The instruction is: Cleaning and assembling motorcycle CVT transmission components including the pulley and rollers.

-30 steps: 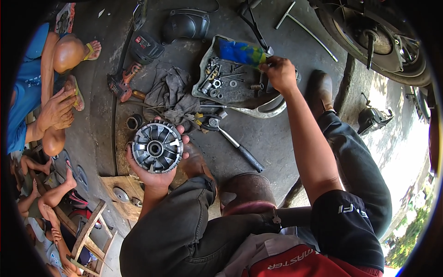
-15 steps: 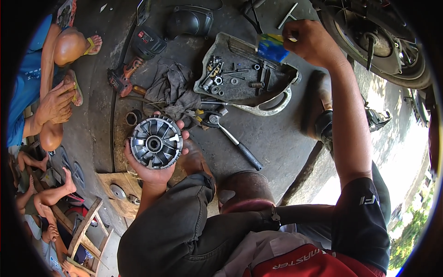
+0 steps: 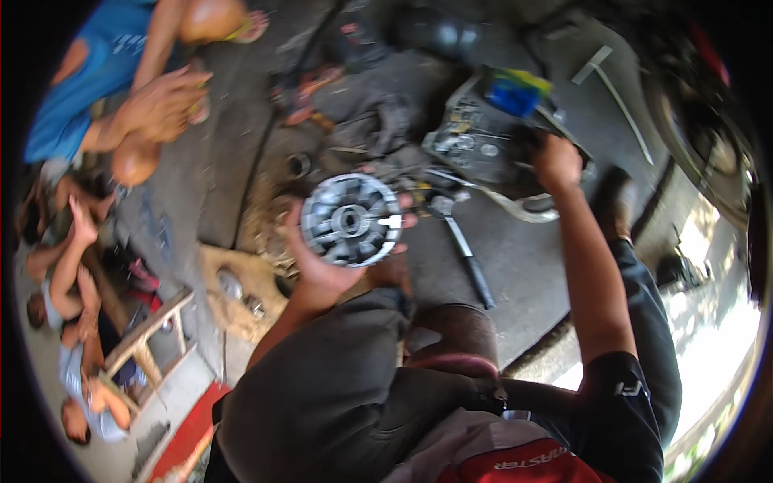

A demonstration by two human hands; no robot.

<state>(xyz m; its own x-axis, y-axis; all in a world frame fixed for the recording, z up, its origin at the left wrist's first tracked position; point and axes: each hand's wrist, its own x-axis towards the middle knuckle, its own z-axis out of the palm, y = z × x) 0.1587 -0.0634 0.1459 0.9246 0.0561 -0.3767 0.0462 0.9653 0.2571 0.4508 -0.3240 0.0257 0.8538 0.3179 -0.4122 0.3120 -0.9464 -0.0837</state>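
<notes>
My left hand holds a round silver metal part with radial fins and a central bore, face up. My right hand reaches into the right side of a worn plastic tray of small metal hardware; its fingers are bent downward but blurred, so their contents are unclear. A blue-and-yellow packet lies at the tray's back, above my right hand and apart from it. A dark rag and a black-handled steel tool lie between my two hands. The whole picture is smeared by motion.
A person in blue sits at upper left; others are at lower left beside a wooden frame. A motorcycle wheel is upper right, a T-handle tool near it. An upturned container stands between my legs.
The blue-and-yellow packet has left my right hand for the tray, and that hand has dropped lower. The view has swung, shifting the scene; my left hand still holds the metal part.
</notes>
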